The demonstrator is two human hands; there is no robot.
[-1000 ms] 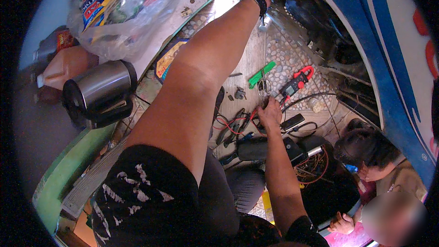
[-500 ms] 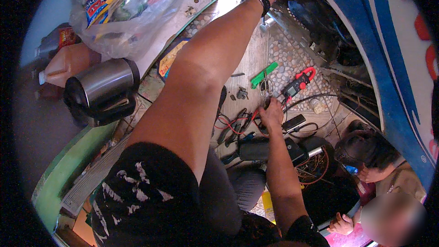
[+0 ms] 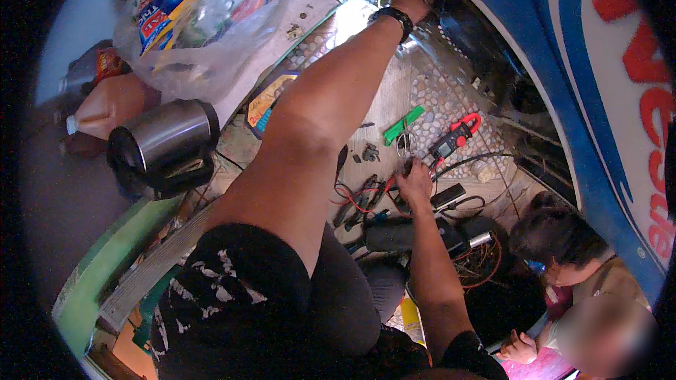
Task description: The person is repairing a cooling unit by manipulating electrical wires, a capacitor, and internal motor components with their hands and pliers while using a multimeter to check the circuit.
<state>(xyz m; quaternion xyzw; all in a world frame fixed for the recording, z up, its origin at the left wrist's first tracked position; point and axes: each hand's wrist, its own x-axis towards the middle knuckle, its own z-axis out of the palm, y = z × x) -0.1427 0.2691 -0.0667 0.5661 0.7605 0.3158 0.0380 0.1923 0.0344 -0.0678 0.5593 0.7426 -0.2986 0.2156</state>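
Note:
My left arm stretches up to a dark machine opening, where my left hand (image 3: 414, 5), with a black wristwatch (image 3: 398, 22), reaches in among shadowed parts. Its fingers are lost in the dark. Low over the floor, my right hand (image 3: 415, 184) is closed, fingers bent together around something small and dark that I cannot make out. Just beyond its fingertips lie metal scissors (image 3: 403, 145) and a green strip-shaped object (image 3: 404, 125). To its right is a red-and-black clamp meter (image 3: 455, 137). Red test leads (image 3: 360, 205) and dark-handled pliers (image 3: 352, 214) lie to its left.
A blue-and-white panel (image 3: 556, 49) curves along the right. Two people (image 3: 563, 236) sit close at the lower right. A steel kettle (image 3: 165, 139), a jug (image 3: 105, 109) and a plastic bag of packages (image 3: 204, 35) stand at left. A black cylindrical case (image 3: 394, 236) lies below my right hand.
The view has shifted slightly. Both hands stay in about the same places. The dark-haired person at the lower right has leaned lower and a little nearer.

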